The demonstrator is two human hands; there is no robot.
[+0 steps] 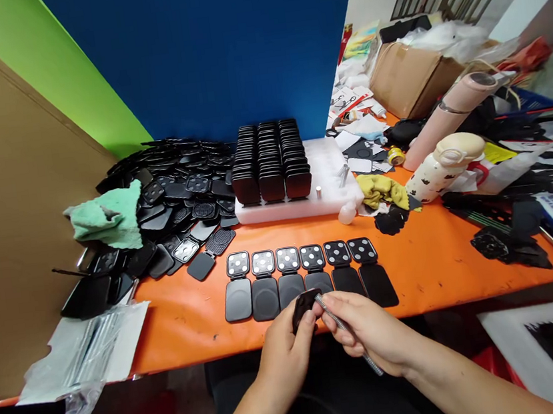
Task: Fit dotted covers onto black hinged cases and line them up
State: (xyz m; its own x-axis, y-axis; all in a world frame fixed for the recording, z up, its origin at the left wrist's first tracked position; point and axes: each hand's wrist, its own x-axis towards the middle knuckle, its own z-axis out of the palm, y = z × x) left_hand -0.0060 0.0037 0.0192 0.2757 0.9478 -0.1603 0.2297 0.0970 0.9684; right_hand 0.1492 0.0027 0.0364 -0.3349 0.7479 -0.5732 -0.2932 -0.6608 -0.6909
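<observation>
My left hand (280,353) is closed on a small black square plate (303,307), held just over the table's front edge. My right hand (372,329) grips a thin ridged silver rod (374,364), which looks like a stack of small disc magnets. The rod's upper end meets the black plate or is very near it. Behind my hands lies a row of several opened black hinged cases (288,259). Their upper halves carry silver dots and their lower halves are plain. My fingers partly cover the middle lower halves.
On the orange table (430,269), black plates stand in columns (270,167) on a white foam block (327,206). Loose black pieces (178,192) and a green cloth (106,218) lie left, beside bagged silver rods (92,347). A yellow cloth (380,191) and bottles (445,166) stand right.
</observation>
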